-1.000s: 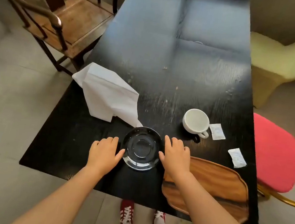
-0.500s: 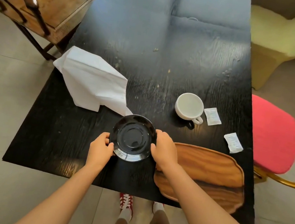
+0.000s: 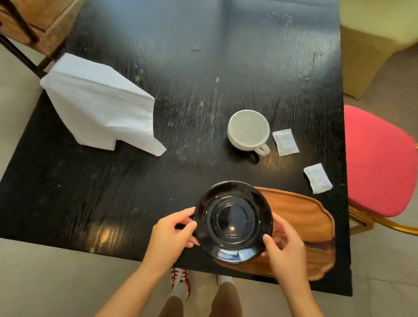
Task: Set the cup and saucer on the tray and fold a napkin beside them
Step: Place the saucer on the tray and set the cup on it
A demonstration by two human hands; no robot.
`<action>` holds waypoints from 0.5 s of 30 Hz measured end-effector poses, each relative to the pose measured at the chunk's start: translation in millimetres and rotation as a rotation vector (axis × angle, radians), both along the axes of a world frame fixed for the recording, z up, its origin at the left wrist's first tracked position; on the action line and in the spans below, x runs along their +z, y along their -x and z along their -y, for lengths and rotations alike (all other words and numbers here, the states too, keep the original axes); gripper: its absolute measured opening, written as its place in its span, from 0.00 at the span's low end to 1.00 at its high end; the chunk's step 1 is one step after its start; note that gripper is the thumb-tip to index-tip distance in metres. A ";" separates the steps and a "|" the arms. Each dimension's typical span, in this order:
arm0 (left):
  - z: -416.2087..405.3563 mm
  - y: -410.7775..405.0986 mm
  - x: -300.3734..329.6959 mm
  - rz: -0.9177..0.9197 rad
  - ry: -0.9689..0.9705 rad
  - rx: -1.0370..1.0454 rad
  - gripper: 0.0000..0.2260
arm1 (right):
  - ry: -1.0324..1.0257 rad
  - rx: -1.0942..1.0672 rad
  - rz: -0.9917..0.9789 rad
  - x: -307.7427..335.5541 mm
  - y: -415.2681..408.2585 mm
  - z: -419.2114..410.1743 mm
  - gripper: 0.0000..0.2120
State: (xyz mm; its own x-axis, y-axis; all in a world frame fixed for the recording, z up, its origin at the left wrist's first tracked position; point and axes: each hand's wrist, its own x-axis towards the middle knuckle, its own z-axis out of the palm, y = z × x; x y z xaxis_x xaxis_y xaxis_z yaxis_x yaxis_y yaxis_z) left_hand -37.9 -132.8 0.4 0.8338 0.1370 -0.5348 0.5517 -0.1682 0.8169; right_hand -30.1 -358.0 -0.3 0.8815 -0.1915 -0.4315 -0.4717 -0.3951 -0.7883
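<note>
Head view shows two hands holding a black saucer by its edges. The left hand pinches the left rim and the right hand pinches the right rim, so each grip is closed on the saucer. Holding both sides most likely keeps it flat and steady. The saucer is over the left end of the wooden tray, which sits at the near right corner of the bench. I cannot tell if the saucer touches the tray yet.

The white cup stands on the bench, farther in from the tray, with its handle pointing toward the near edge. It probably goes on the saucer next. The white napkin lies loose at the left edge of the bench, partly hanging off, not folded yet. Two small white packets lie near the right edge.
</note>
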 end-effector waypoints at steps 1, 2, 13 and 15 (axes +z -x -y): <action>7.6 3.3 -2.1 -0.006 0.005 -0.019 0.17 | 0.008 -0.020 -0.017 -2.8 4.4 7.1 0.23; 13.9 5.9 -4.1 -0.008 0.005 -0.029 0.17 | 0.017 -0.033 -0.034 -5.7 7.9 12.5 0.23; 24.8 10.9 -16.9 0.001 -0.077 -0.013 0.17 | 0.046 0.000 -0.059 -20.3 13.0 20.5 0.22; 24.6 9.4 -17.0 -0.017 -0.091 -0.018 0.17 | 0.049 0.011 -0.068 -20.3 12.8 20.9 0.22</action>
